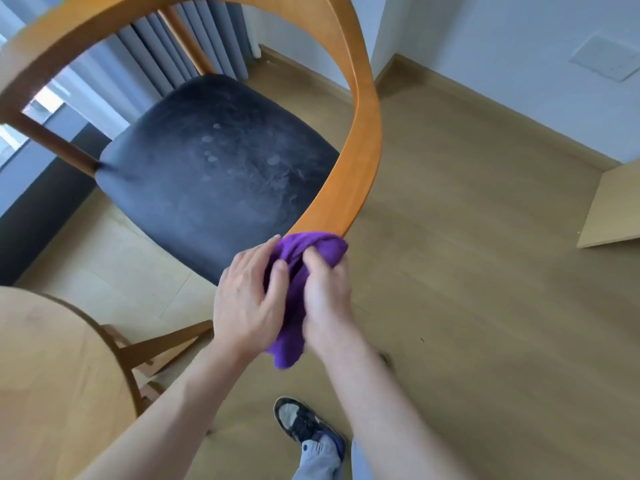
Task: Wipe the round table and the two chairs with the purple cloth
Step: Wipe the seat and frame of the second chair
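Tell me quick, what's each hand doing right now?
Left hand: fingers fairly straight, resting against the purple cloth.
Right hand: curled grip on the purple cloth, at the end of the chair's wooden armrest.

chair: wooden chair [363, 133] with curved armrest and dark seat [214, 168]
cloth: purple cloth [294, 289] touching the armrest's near end
left hand [249, 299]: fingers lie on the cloth, beside the chair seat
right hand [325, 289]: grip curled round the cloth
worktop: round worktop [52, 375] left of the chair
shoe [304, 424]: on floor below chair
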### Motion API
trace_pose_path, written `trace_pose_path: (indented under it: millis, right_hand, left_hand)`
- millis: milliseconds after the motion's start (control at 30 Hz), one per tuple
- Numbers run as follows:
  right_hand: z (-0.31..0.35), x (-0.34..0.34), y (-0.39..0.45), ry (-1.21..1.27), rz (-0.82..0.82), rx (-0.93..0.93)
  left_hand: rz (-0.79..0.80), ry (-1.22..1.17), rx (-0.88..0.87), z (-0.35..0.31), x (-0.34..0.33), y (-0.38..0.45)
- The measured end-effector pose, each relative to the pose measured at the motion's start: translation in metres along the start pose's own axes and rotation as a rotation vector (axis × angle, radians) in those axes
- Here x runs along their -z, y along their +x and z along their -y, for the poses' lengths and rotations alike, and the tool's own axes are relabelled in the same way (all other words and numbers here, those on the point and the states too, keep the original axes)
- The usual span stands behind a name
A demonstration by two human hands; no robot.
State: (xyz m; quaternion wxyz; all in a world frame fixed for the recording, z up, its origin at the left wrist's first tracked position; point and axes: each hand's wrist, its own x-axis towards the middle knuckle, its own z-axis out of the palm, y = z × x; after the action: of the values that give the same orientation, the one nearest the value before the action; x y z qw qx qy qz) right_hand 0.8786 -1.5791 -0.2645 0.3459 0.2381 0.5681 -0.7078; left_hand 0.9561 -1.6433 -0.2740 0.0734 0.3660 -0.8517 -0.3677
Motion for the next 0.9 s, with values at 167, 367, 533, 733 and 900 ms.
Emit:
trace_pose_path:
  millis: [167, 367, 533, 733, 900]
  right_hand:
    - [0.023, 0.000, 0.009, -0.031, -0.081, -0.080]
    - [-0.017, 0.013, -0.068, -0.196, 0.309, -0.120]
    - [0.004, 0.018, -0.089, -0.467, 0.364, -0.119]
    - [0.017, -0.008, -0.087, -0.830, 0.393, 0.338]
    - [0.010, 0.000, -0.060, -1.371, 0.294, 0.704]
  left_hand:
    - [0.046, 0.153, -0.070, 0.017, 0.003, -0.049]
    - [-0.124, -0.018, 0.054, 0.028, 0.004, -0.107]
    - [-0.302, -0.180, 0.177, 0.038, 0.038, -0.124]
    - [-0.466, -0.403, 0.528, 0.043, 0.050, -0.074]
    - [0.028, -1.041, 0.772, 0.035, 0.017, -0.033]
